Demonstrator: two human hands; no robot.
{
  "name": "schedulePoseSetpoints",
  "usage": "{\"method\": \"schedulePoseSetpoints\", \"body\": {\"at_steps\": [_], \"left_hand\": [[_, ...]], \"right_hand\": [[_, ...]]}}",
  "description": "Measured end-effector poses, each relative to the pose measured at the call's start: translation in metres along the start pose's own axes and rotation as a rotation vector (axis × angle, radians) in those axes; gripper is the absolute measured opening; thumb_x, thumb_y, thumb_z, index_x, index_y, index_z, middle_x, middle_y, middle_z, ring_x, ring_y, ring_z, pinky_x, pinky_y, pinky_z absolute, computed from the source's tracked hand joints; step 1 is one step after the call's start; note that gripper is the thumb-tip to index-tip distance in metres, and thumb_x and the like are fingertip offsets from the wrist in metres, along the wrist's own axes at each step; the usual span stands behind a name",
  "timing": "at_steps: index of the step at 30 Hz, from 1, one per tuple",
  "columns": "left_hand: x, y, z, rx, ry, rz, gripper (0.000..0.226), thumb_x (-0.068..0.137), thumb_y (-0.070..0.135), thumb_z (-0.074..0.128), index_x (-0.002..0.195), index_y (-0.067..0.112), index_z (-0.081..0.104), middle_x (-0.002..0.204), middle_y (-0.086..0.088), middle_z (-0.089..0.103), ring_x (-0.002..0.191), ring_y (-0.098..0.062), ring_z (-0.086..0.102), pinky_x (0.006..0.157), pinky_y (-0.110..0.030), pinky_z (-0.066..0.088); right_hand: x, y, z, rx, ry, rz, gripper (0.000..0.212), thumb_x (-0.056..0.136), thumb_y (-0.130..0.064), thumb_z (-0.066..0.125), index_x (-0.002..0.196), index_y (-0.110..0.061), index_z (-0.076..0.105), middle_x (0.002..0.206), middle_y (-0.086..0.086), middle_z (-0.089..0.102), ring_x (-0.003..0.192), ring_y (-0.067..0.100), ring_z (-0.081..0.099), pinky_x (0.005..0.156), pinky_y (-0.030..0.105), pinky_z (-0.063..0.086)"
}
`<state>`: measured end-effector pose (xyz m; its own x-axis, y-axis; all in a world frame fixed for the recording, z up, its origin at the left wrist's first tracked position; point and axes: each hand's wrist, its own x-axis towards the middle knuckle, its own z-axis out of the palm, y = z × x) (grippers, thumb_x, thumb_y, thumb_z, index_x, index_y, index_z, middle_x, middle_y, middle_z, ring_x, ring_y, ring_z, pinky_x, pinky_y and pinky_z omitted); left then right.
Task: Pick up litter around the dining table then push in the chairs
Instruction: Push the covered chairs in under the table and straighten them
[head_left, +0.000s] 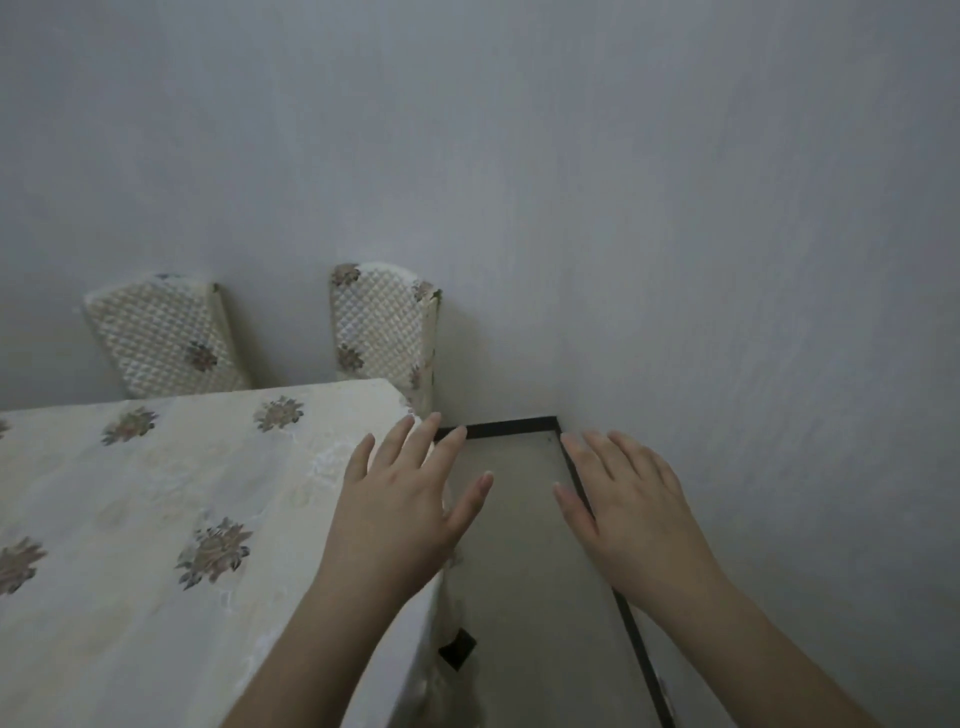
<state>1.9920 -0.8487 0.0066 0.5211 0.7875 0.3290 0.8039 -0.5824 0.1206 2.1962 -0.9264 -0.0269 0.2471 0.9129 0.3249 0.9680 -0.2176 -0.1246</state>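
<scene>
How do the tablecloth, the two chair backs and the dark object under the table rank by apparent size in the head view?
1. Floral tablecloth, clearly largest.
2. Left chair back and right chair back: they look about alike, so no ranking between them.
3. Dark object under the table, smallest; partly hidden, so unsure what it is.

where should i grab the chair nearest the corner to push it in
Judging from this view, grip the top edge of the backrest of the corner chair. It stands upright above the table, the only exposed part. Come from the floor strip on the right; the wall blocks its rear.
</scene>
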Motion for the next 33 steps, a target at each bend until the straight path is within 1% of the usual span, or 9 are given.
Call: {"method": "schedulePoseSetpoints", "body": {"at_steps": [6,9,13,16,18,20,23,27,33], "left_hand": [[0.073,-0.001,0.033,0.026,-0.013,-0.001,0.065,0.092,0.065,0.017,0.136,0.028,0.049,0.136,0.002,0.055,0.130,-0.021,0.047,0.106,-0.047,0.034],[0.115,0.002,0.064,0.038,-0.020,0.006,0.059,0.092,0.059,0.025,0.134,0.026,0.052,0.131,0.000,0.059,0.124,-0.022,0.053,0.102,-0.046,0.039],[0.174,0.010,0.095,0.091,-0.008,-0.019,0.056,0.091,0.055,0.031,0.129,0.024,0.057,0.128,-0.002,0.061,0.119,-0.025,0.056,0.098,-0.046,0.042],[0.215,0.021,0.106,0.112,-0.015,-0.045,0.056,0.090,0.056,0.032,0.128,0.024,0.058,0.129,-0.004,0.061,0.120,-0.028,0.055,0.098,-0.048,0.041],[0.240,0.025,0.112,0.137,0.001,-0.052,0.056,0.090,0.057,0.032,0.129,0.024,0.057,0.130,-0.003,0.060,0.122,-0.029,0.053,0.099,-0.048,0.040],[0.259,0.026,0.120,0.152,0.008,-0.061,0.057,0.090,0.057,0.033,0.130,0.024,0.056,0.132,-0.003,0.058,0.124,-0.027,0.052,0.100,-0.046,0.040],[0.279,0.026,0.137,0.153,-0.010,-0.080,0.057,0.090,0.057,0.033,0.129,0.024,0.057,0.135,-0.003,0.057,0.125,-0.026,0.052,0.100,-0.043,0.040],[0.303,0.014,0.159,0.146,-0.025,-0.102,0.058,0.090,0.057,0.035,0.135,0.025,0.052,0.144,-0.004,0.048,0.130,-0.025,0.047,0.106,-0.039,0.028],[0.347,-0.027,0.187,0.145,-0.009,-0.127,0.061,0.092,0.058,0.030,0.141,0.025,0.044,0.153,-0.005,0.035,0.138,-0.027,0.036,0.110,-0.038,0.021]], "right_hand": [[0.063,0.030,0.022,-0.013,-0.034,0.032,0.070,0.096,-0.057,0.008,0.134,-0.019,0.053,0.134,0.005,0.057,0.122,0.030,0.052,0.102,0.048,0.040],[0.101,0.057,0.034,-0.005,-0.017,0.032,0.068,0.097,-0.056,0.011,0.132,-0.019,0.056,0.130,0.006,0.059,0.119,0.029,0.054,0.102,0.044,0.033],[0.157,0.091,0.052,0.006,-0.014,-0.009,0.059,0.096,-0.054,0.021,0.132,-0.020,0.053,0.130,0.006,0.059,0.121,0.028,0.053,0.102,0.046,0.037],[0.200,0.114,0.060,0.027,0.001,-0.011,0.058,0.096,-0.053,0.024,0.127,-0.018,0.058,0.126,0.007,0.061,0.119,0.030,0.055,0.102,0.044,0.031],[0.227,0.125,0.064,0.041,0.017,-0.027,0.059,0.097,-0.052,0.023,0.127,-0.016,0.059,0.124,0.008,0.062,0.116,0.031,0.055,0.101,0.046,0.034],[0.253,0.132,0.072,0.061,0.016,-0.059,0.055,0.094,-0.049,0.031,0.130,-0.016,0.055,0.124,0.008,0.061,0.116,0.032,0.054,0.100,0.048,0.040],[0.287,0.133,0.091,0.085,-0.008,-0.092,0.054,0.092,-0.049,0.035,0.133,-0.017,0.052,0.130,0.009,0.057,0.119,0.033,0.052,0.101,0.050,0.041],[0.320,0.130,0.117,0.107,-0.032,-0.141,0.052,0.091,-0.048,0.036,0.129,-0.018,0.057,0.136,0.009,0.055,0.121,0.032,0.053,0.100,0.050,0.043],[0.377,0.122,0.158,0.084,-0.090,-0.212,0.057,0.091,-0.050,0.032,0.132,-0.018,0.056,0.143,0.012,0.048,0.126,0.033,0.050,0.101,0.051,0.043]]}}
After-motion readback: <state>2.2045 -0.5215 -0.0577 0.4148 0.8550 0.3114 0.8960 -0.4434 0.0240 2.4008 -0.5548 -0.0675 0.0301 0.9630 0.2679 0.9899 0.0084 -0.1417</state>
